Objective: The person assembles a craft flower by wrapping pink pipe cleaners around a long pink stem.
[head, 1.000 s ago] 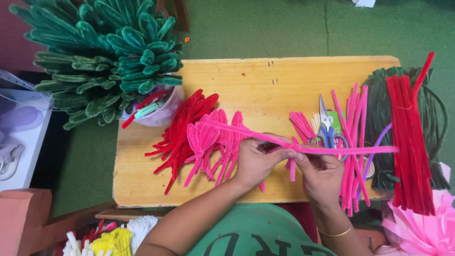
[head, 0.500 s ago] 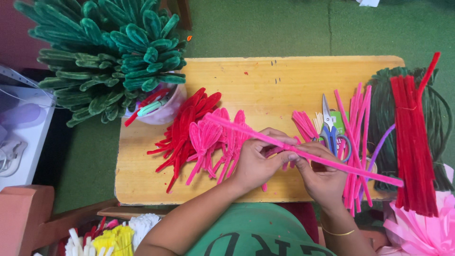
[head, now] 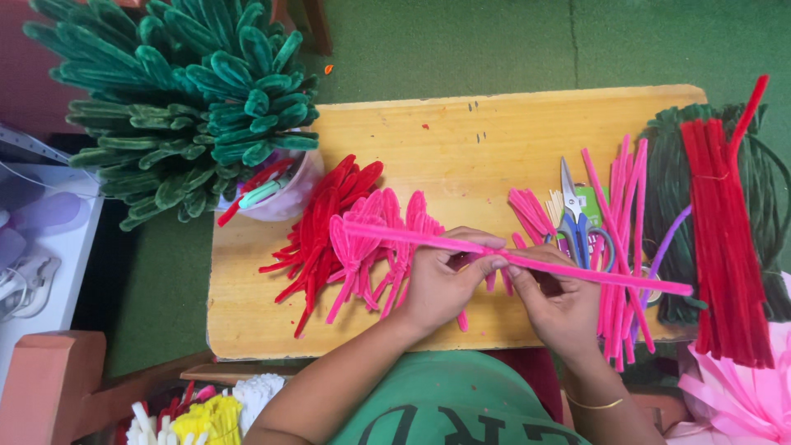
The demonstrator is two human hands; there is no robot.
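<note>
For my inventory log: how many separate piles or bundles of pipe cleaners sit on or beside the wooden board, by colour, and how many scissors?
Red shaped pile: 1
Red straight bundle: 1
Pink shaped pile: 1
Pink straight pile: 1
Dark green bundle: 1
Scissors: 1
Total: 6
Both hands, left and right, hold one more pink pipe cleaner.

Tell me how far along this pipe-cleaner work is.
Done: a heap of folded red pieces and pink pieces lies on the wooden board. In hand: the left hand and right hand pinch one straight pink stem over the board. Left: straight pink stems by the scissors and a red bundle remain unshaped.
</note>
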